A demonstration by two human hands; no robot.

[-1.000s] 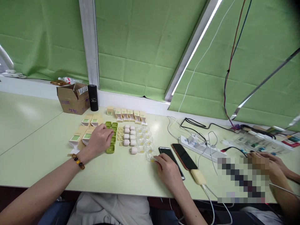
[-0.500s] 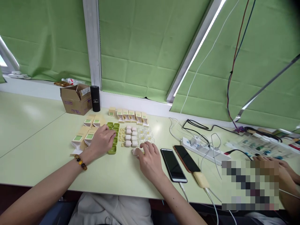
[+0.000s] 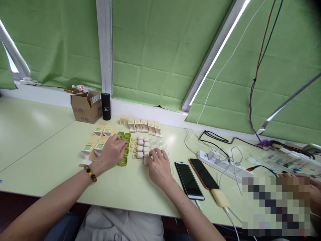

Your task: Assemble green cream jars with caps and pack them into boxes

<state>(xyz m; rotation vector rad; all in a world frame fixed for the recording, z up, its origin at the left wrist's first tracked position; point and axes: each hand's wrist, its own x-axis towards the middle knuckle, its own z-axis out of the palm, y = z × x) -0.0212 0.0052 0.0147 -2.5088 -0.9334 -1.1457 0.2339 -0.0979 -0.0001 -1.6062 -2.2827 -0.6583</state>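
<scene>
Small cases are lying in rows on the table, a cardboard box standing behind-left, two phones and a power strip resting to their right.

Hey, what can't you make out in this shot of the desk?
Head view:
1. What the right hand touches among the pink pieces: hidden under its fingers.
2. Part of the row of green cases: covered by the left hand.
3. Bottom right corner: masked by a pixelated patch.
4. Print on the cardboard box: too small.
</scene>
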